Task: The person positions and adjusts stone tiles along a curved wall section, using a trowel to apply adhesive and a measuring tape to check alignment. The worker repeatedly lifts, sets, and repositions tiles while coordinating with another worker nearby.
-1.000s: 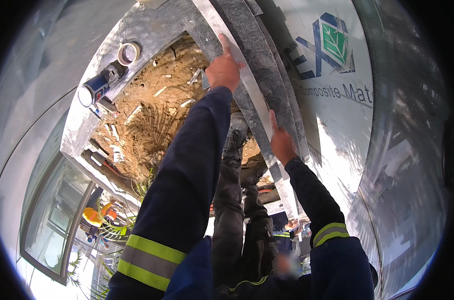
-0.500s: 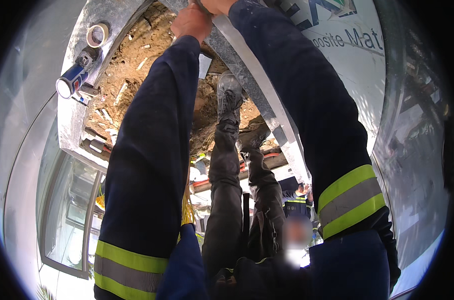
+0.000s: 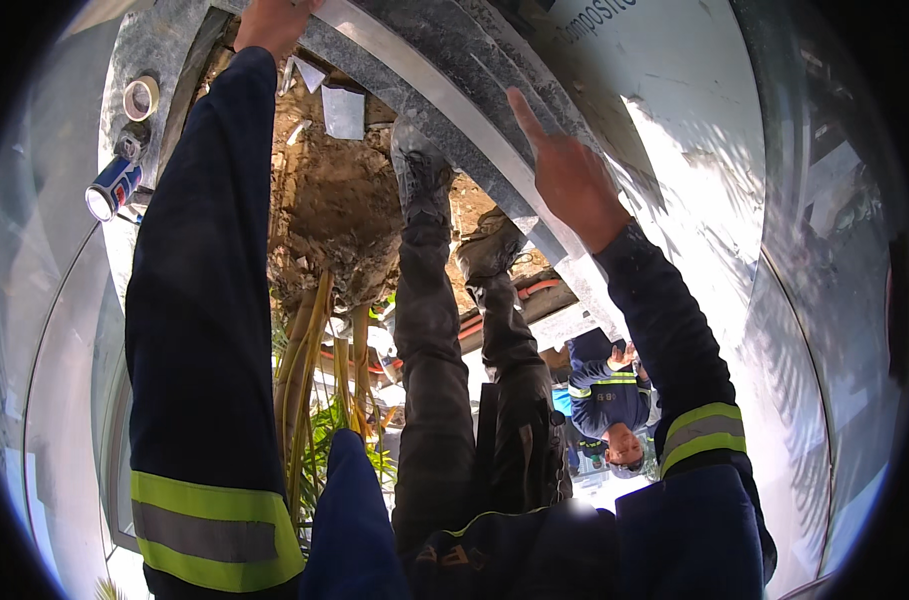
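My left hand [image 3: 272, 28] is at the top edge, by the upper end of a curved grey stone curb [image 3: 414, 62]. Its fingers look closed, but the frame cuts them off and what they hold is hidden. My right hand [image 3: 577, 190] lies over the outer side of the curb, index finger stretched along the grey surface and the others partly curled. Nothing shows in its grip. Inside the curb, a flat pale grey stone piece [image 3: 344, 112] rests on brown soil [image 3: 339, 195]. My shoe [image 3: 419, 165] stands against the curb's inner side.
On the left ledge [image 3: 124, 60] are a tape roll [image 3: 141, 98] and a blue can [image 3: 114, 188] lying on its side. Plant stems [image 3: 309, 350] rise from the soil near an orange pipe [image 3: 540, 287]. Another person [image 3: 609, 395] in navy workwear is behind. A pale panel [image 3: 674, 130] borders the right.
My right hand has come down and right from the top edge to the curb, index finger extended. My left hand has moved left and up. The view has shifted, showing more curb and plants.
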A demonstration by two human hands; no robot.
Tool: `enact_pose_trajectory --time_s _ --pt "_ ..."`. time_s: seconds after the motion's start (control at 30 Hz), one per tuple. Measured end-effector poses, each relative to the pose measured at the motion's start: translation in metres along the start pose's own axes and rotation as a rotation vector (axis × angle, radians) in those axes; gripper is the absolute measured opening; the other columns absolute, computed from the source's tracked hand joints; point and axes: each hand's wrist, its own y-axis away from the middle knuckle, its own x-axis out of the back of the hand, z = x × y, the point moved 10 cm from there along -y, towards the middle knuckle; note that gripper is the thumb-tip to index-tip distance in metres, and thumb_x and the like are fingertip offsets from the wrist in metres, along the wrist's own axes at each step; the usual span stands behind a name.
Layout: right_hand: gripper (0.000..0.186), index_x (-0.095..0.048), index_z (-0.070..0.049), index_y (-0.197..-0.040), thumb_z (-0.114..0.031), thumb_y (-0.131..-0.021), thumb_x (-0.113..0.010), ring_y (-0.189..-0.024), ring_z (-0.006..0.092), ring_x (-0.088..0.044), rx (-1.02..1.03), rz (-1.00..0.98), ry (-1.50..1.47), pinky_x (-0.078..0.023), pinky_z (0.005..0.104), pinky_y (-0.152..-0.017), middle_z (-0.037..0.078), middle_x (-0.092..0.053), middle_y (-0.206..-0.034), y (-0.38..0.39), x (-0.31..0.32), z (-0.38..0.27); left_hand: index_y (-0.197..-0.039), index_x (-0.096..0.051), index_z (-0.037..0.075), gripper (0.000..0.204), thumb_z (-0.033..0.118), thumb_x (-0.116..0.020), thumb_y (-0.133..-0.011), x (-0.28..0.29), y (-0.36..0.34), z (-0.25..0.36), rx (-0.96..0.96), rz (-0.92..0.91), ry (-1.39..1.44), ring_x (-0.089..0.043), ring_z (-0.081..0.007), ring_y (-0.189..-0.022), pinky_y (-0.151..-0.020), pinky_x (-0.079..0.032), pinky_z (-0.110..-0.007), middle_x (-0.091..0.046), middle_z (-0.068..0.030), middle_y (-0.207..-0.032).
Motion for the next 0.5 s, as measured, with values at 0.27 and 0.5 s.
enact_pose_trajectory --time_s 0.27,0.5 --pt "0.061 -0.039 -0.006 -0.153 -0.013 -0.093 -0.053 -0.085 0.0417 -0.071 0.162 0.275 -0.035 -0.056 0.0539 -0.072 0.022 -0.072 -0.090 -0.217 0.043 -0.083 -0.153 -0.020 -0.016 0.097 0.029 -0.077 -0.088 -0.022 -0.013 0.019 -0.211 0.092 -0.071 -0.070 -0.0388 -0.105 -0.090 -0.055 -0.044 -0.069 -0.0317 -0.110" --pt "0.086 -0.015 -0.027 -0.164 -0.002 -0.091 -0.053 -0.069 0.0351 -0.072 -0.149 -0.350 0.134 -0.059 0.0490 -0.064 0.020 -0.069 -0.075 0.106 -0.128 0.086 -0.152 -0.019 -0.018 0.104 0.033 -0.079 -0.086 -0.012 -0.036 -0.001 -0.348 0.176 -0.142 -0.061 -0.0413 -0.123 -0.105 -0.048 -0.040 -0.062 -0.0345 -0.128"
